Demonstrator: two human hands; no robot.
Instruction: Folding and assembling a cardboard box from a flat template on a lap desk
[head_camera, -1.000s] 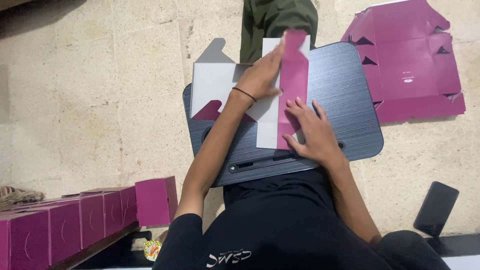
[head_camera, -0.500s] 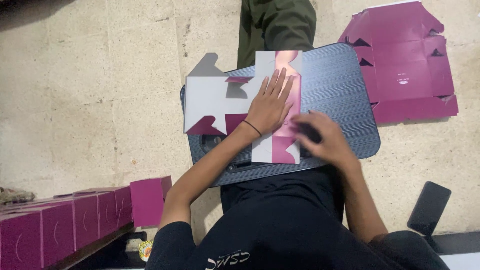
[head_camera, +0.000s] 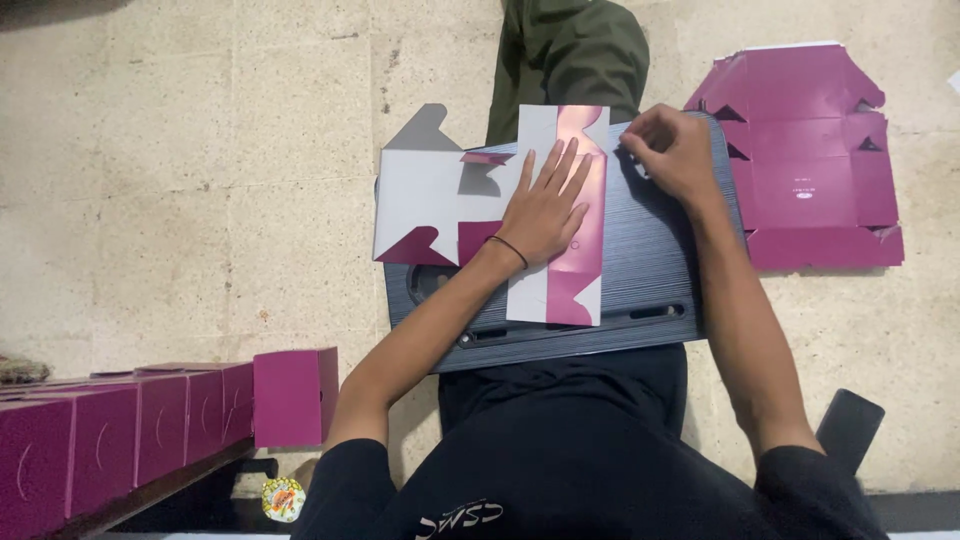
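Observation:
A flat magenta-and-white cardboard box blank (head_camera: 430, 200) lies on a dark grey lap desk (head_camera: 650, 260) across my legs. My left hand (head_camera: 545, 205) presses flat on the blank's folded magenta panel (head_camera: 585, 250), fingers spread. At the upper right edge of that panel my right hand (head_camera: 675, 150) sits with fingers curled; whether it pinches the cardboard edge is unclear.
A stack of flat magenta box blanks (head_camera: 815, 160) lies on the stone floor to the right. A row of folded magenta boxes (head_camera: 170, 420) stands at lower left. A green trouser leg (head_camera: 570, 55) extends ahead. A dark phone (head_camera: 850, 425) lies at lower right.
My left hand moved down the blank and now presses flat on the folded panel. My right hand moved from the near edge of the blank up to its far right corner.

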